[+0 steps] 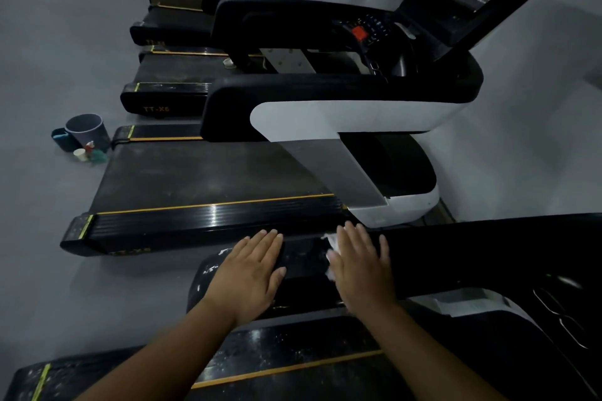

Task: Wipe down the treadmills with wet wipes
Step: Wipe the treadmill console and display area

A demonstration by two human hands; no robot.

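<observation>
We wipe the near handrail point(303, 273): right hand point(361, 264) flat on the wipe point(332, 246), left hand point(250, 273) flat, bracing; next, slide rightward.

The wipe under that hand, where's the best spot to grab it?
Probably pinch the wipe by the crumpled white edge poking out on the thumb side of the right hand, coming in from the left. The flat hand hides the rest of it, pressed onto the black handrail.

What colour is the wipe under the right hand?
The wet wipe is white; the head view shows it.
</observation>
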